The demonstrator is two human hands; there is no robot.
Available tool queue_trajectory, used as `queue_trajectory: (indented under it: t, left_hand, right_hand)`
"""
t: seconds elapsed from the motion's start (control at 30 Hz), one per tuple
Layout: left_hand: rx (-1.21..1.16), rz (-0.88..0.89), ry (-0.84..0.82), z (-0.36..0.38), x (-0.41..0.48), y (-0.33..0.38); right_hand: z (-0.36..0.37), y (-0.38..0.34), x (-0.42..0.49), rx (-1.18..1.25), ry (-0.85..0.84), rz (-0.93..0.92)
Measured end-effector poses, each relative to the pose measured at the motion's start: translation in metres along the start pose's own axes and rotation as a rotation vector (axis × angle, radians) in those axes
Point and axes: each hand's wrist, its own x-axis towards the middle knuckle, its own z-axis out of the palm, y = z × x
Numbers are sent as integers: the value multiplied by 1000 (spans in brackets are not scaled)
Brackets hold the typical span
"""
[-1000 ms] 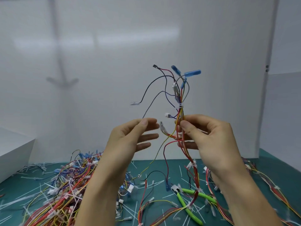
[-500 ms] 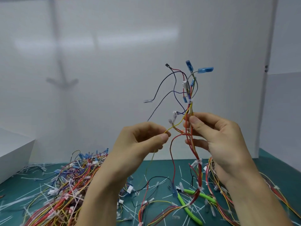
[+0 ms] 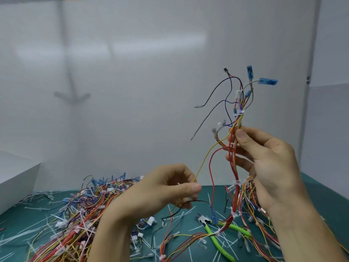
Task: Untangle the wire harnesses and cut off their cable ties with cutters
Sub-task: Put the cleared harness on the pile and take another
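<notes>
Yellow wire (image 3: 200, 169) end hid in L hand (image 3: 166, 190) | R hand (image 3: 268, 163) grips harness (image 3: 233, 167)

This looks like a small workshop bench. Under both hands lies a dark green cutting mat (image 3: 338, 205), with plain white panels (image 3: 151, 91) behind. Left of the left hand (image 3: 166, 191) sits a heap of many-coloured wire harnesses (image 3: 75, 214). Below the right hand (image 3: 268, 163) lie green-handled cutters (image 3: 215, 237) and cut white plastic cable ties (image 3: 15, 238).
</notes>
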Motion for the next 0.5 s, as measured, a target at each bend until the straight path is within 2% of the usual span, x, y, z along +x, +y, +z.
queue_trajectory:
  t: [0.1,0.23,0.5]
  left_hand:
    - [83,-8,-12,-3,0,-2]
    - [160,22,78,-4,3,-5]
    - [-199,303,245,14,8,15]
  right_hand:
    - [0,-1,0,8,-6,5]
    - [0,-2,-1,20,-39,13]
    - [14,4,-10,-11,-146,14]
